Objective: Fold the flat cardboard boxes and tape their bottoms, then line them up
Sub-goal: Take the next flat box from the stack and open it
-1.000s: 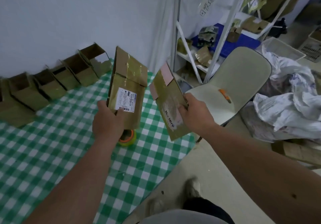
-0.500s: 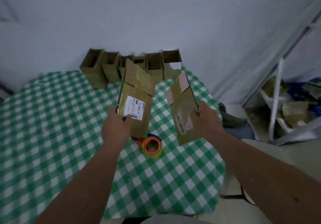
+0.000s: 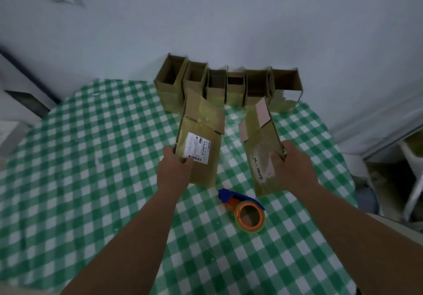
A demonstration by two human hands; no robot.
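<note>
Well into the task, by the look of it. Six folded boxes (image 3: 226,84) already lined up side by side at the far edge of the worktop (image 3: 91,157), against the wall, open tops upward; bottoms hidden from here, so taping there unconfirmed but likely. Two flat boxes yet to be done, both held up above the green-checked cloth. In the left hand (image 3: 175,171), a flat labelled box (image 3: 199,143) with a white shipping label on its face and old clear tape across its upper flaps, fingers curled round its lower left edge, thumb on the front near the label. In the right hand (image 3: 291,168), a second flat box (image 3: 263,148) with dark lettering low on its face and pinkish patches on the flaps, gripped along its right edge, thumb on the front; fingers behind the card, out of sight. Both pieces tilted, upper ends toward the row, apart from each other and apparently clear of the cloth. Tape dispenser (image 3: 246,212), orange roll with a blue handle, lying untouched on the worktop just below and between the two flats. Left to do, as a judgement: set one flat down, open the other into a tube, fold and tape its bottom, add it to the row, then repeat. No more flat stock in view.
</note>
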